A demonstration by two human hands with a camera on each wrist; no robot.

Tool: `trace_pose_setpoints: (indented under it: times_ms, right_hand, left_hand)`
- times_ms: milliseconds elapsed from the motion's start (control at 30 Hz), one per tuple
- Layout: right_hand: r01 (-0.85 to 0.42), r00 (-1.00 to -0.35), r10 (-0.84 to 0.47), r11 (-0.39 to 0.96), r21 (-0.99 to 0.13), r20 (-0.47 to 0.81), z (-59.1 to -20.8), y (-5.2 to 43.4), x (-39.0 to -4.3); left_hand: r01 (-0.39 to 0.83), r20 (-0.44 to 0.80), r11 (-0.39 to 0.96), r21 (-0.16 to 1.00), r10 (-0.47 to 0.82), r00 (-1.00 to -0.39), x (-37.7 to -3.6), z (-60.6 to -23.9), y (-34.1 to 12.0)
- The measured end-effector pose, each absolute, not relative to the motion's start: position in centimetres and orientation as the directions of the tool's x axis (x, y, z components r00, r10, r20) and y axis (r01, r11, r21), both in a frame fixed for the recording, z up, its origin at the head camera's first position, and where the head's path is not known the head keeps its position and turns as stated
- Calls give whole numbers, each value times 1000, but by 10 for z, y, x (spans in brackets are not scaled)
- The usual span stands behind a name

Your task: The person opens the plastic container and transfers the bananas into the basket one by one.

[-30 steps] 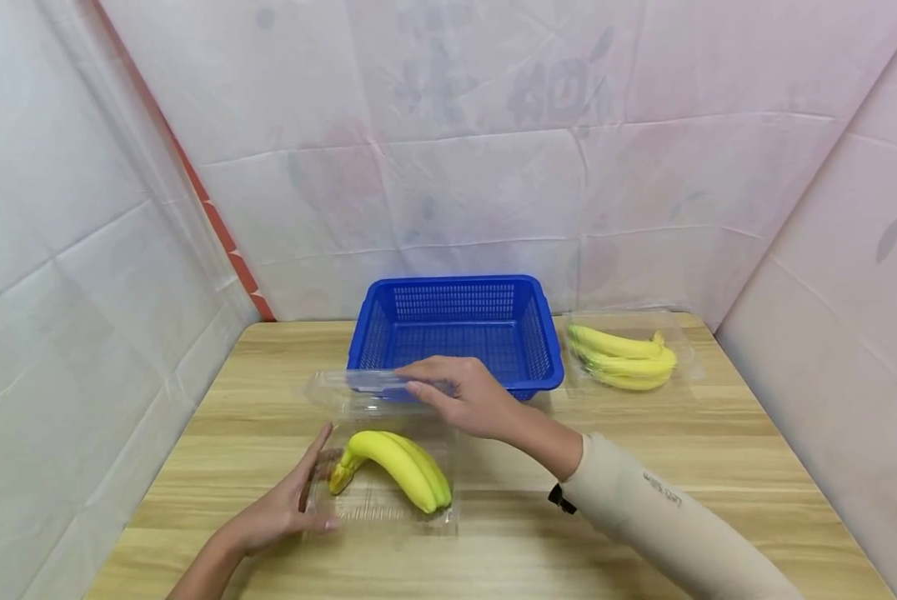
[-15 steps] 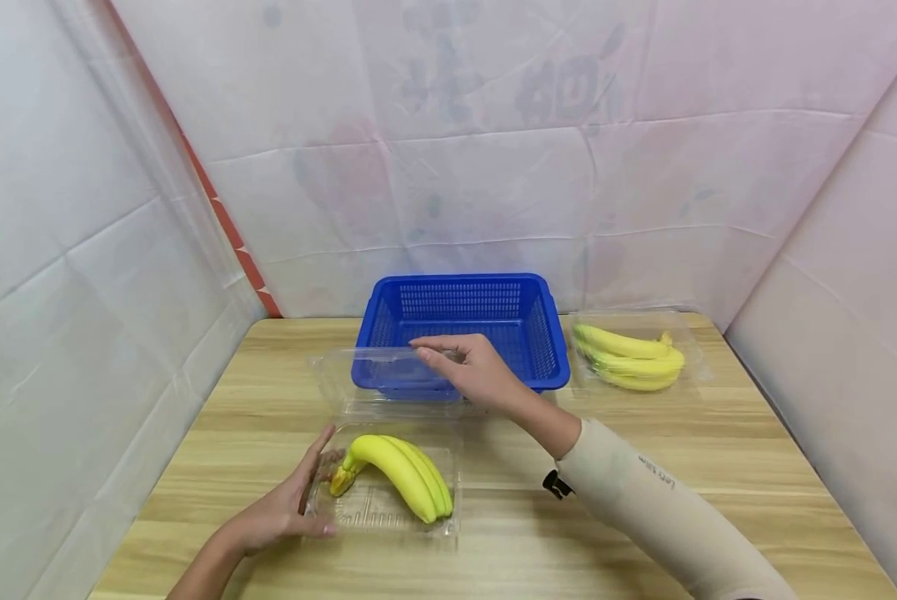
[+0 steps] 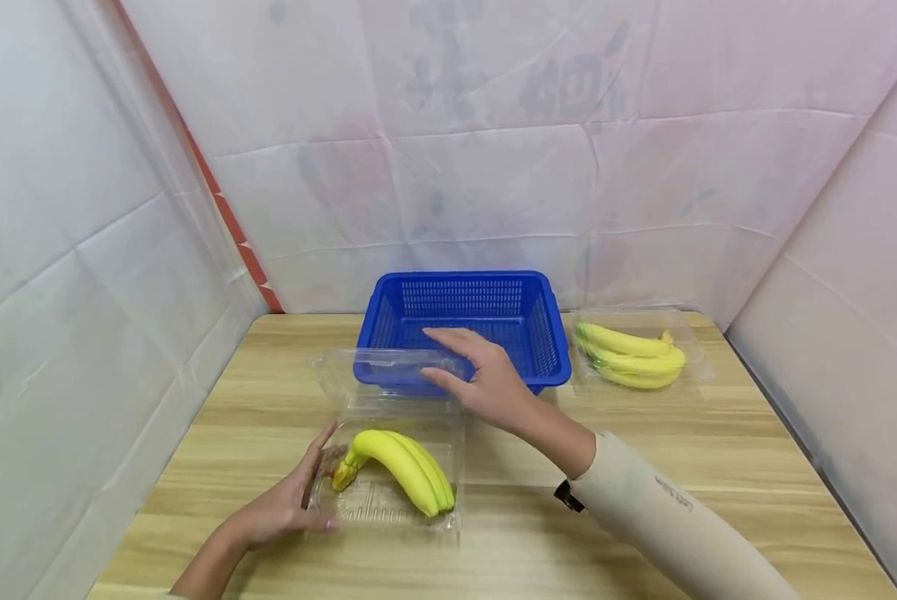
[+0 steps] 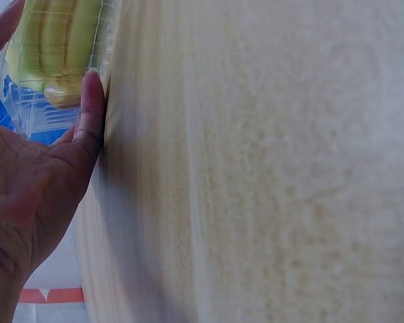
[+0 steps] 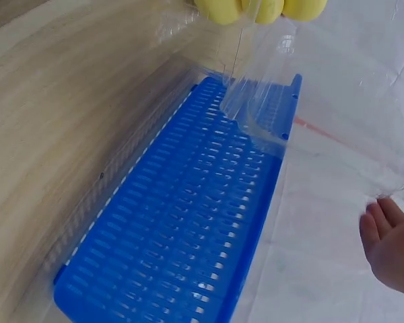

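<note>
Clamshell box (image 3: 388, 500) steadied by left hand (image 3: 283, 508), lid (image 3: 388, 371) raised

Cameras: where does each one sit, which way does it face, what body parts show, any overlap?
Head: worn high, faces forward and down over the wooden table; shows the left hand at the clear clamshell, the right hand at its raised lid, and a sleeve.
Left wrist: low at the tabletop, looks along the palm to the bananas.
Right wrist: looks past the fingers at the blue basket.
Shared: all three show the basket and the bananas.
</note>
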State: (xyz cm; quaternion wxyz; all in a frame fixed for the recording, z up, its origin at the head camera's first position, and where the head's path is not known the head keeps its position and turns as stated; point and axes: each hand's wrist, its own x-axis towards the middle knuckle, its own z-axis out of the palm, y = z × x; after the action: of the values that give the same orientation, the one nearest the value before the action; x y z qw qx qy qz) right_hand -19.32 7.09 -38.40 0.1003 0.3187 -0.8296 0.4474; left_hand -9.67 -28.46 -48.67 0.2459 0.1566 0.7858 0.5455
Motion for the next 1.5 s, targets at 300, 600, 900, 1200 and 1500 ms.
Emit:
trace_pose_setpoints:
  times_ms: [300, 600, 900, 1200, 1500]
  right_hand:
    - [-975, -118, -529, 224, 5, 841, -388, 63, -170]
    - [-932, -362, -827, 332, -146, 429, -413, 47, -147]
    - [-764, -639, -765, 618, -186, 80, -431, 32, -144]
    - [-695, -686, -727, 667, -270, -32, -437, 22, -145]
    - [-648, -723, -690, 693, -315, -31, -442, 12, -143]
  left_hand:
    - [-33, -235, 366, 930, 525, -818, -97, -484, -285]
    - [10, -194, 359, 933, 527, -828, -96, -487, -284]
    - [-37, -232, 352, 935, 529, -816, -96, -484, -285]
    - [-43, -228, 347, 937, 513, -827, -97, -483, -285]
    - [-52, -248, 357, 933, 529, -812, -100, -486, -286]
